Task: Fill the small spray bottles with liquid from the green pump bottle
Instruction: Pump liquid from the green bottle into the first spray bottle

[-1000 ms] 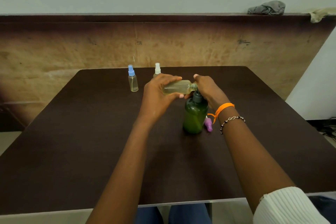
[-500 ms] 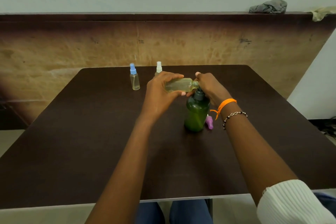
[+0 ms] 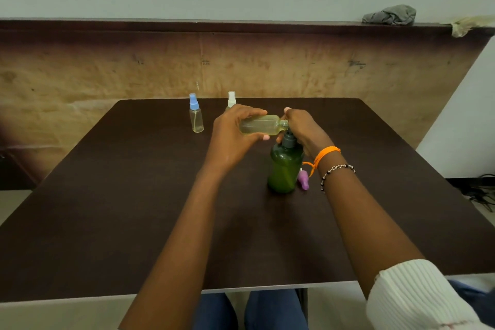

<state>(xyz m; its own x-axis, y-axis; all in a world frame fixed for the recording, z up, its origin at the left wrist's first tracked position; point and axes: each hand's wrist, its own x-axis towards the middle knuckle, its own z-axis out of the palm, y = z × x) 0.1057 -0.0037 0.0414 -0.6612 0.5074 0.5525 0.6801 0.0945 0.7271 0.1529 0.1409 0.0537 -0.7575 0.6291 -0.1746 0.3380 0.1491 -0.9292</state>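
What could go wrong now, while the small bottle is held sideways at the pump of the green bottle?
1. The small bottle lies almost level, uncapped and nearly full in the left hand; liquid may spill at its neck.
2. The right hand presses on the green pump bottle; a skewed push may tip it.
3. The purple cap lies beside it and may get knocked away.

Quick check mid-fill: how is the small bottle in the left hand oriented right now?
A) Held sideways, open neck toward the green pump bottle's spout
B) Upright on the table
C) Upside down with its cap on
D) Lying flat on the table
A: the left hand holds the small bottle roughly horizontal in the air, its uncapped neck at the green pump bottle top, where the right hand rests on the pump.
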